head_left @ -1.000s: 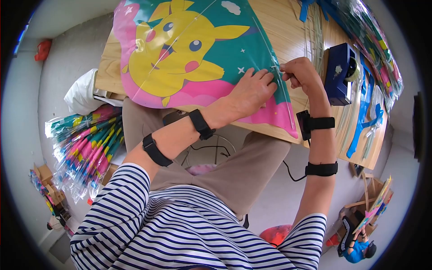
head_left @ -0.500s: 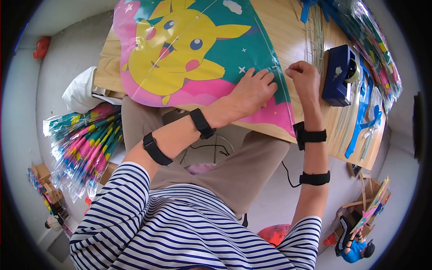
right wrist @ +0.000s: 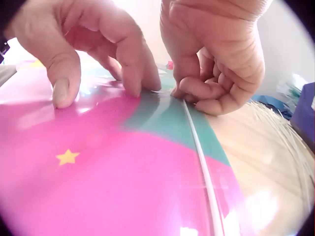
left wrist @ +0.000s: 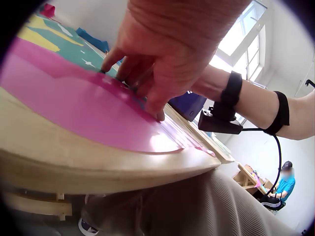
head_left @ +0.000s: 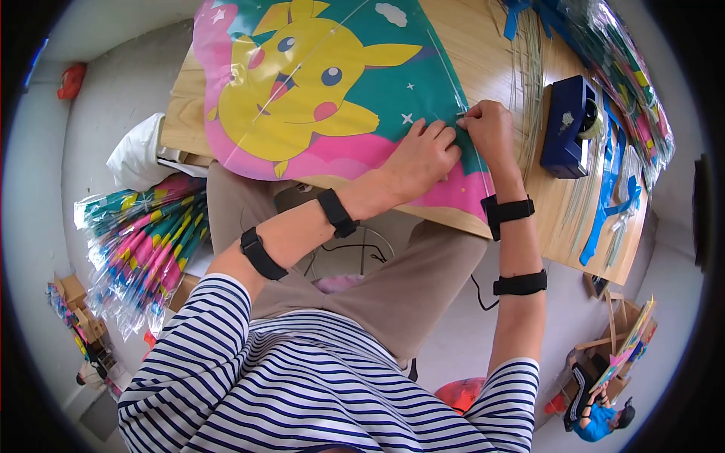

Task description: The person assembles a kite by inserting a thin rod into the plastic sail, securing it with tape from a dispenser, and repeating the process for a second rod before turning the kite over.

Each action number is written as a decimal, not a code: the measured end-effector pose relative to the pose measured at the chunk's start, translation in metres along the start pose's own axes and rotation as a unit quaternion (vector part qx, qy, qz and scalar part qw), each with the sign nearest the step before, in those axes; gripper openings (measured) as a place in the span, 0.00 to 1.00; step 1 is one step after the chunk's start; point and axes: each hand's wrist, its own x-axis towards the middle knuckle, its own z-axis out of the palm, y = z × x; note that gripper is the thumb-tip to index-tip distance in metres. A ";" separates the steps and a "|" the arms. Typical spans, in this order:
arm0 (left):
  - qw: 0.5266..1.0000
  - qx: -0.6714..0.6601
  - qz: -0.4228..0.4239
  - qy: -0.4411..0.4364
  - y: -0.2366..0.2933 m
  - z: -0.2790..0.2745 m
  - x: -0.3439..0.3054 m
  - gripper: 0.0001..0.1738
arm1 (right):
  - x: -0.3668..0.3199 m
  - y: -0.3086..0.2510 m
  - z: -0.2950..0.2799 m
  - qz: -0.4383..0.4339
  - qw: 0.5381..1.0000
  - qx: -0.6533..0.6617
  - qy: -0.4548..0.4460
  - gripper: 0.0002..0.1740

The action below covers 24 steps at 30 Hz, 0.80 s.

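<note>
A printed plastic kite (head_left: 434, 75), teal and pink with a yellow cartoon figure, lies over the table's near edge. My left hand (head_left: 424, 155) rests on it with fingers spread, fingertips pressing the sheet close to its right edge. A thin white rod (right wrist: 204, 169) runs along that edge. My right hand (head_left: 491, 132) pinches at this rod with thumb and forefinger, its other fingers curled under. A small white piece (head_left: 462, 113) shows by the fingertips in the head view. The pinching fingers cover the rod's upper part in the right wrist view.
A blue tape dispenser (head_left: 566, 128) stands right of my hand. Thin sticks (head_left: 529, 75) and blue strips (head_left: 604, 211) lie on the table (head_left: 498, 45). Bundled wrapped kites (head_left: 143, 249) lean at left, more (head_left: 634, 83) at far right. Another person (head_left: 596, 419) sits behind at right.
My right hand drew away from the kite's edge to the right, then came back in to the rod. The left hand stays nearly in place on the kite.
</note>
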 end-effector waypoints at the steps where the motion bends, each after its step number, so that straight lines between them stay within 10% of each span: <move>1: 1.000 -0.001 -0.002 -0.006 0.000 -0.001 0.000 0.24 | 0.000 -0.002 0.000 0.003 1.000 -0.007 0.003 0.08; 9: 1.000 -0.001 -0.012 -0.020 0.002 -0.001 0.001 0.26 | 0.005 -0.020 0.007 0.027 0.985 -0.165 0.034 0.09; 24: 1.000 -0.008 -0.001 0.010 0.001 -0.004 0.000 0.25 | 0.012 -0.002 -0.019 0.167 0.981 0.066 -0.072 0.11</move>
